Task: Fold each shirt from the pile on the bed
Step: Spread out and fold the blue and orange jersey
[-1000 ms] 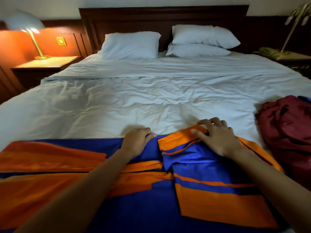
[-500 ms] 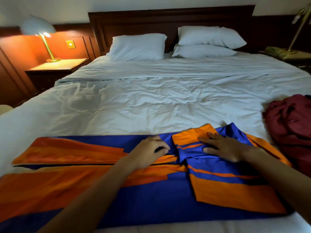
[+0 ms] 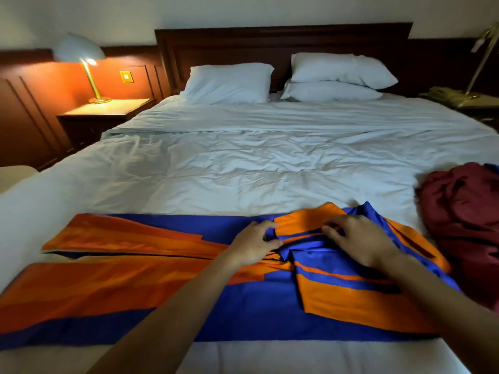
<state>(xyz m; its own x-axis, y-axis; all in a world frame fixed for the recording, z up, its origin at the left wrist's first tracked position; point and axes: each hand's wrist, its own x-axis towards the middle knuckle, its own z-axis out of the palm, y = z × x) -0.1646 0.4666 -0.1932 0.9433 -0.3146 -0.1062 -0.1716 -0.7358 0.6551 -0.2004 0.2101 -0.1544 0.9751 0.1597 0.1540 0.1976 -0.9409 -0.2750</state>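
Cloth at left hand (image 3: pixel 253 244): fingers and thumb are curled together and pinch a blue fold near the middle of the shirt (image 3: pixel 256 311), probably to anchor the crease while the other hand works.
Right hand (image 3: pixel 359 240): fingers are bent, with the tips on the orange flap (image 3: pixel 302 220). Cannot tell whether it pinches or only presses. Probably it is squaring the flap's edge.
Flap: the shirt's right side, turned in over the body. A first fold on that side looks made.
Shirt: orange and blue, laid crosswise along the near edge of the bed (image 3: pixel 243 171). The long part runs out flat to the left. It is likely kept near so both arms reach it without stretching.
Pile (image 3: pixel 464 211): a maroon heap on the right, just beside the shirt, with a scrap of blue behind it. It sits off the folding patch but within reach.
Stage: judged early — the left part is unfolded and the pile is waiting.
Beyond: pillows (image 3: pixel 229 82) at the headboard, and a lit lamp (image 3: pixel 78 48) far left.
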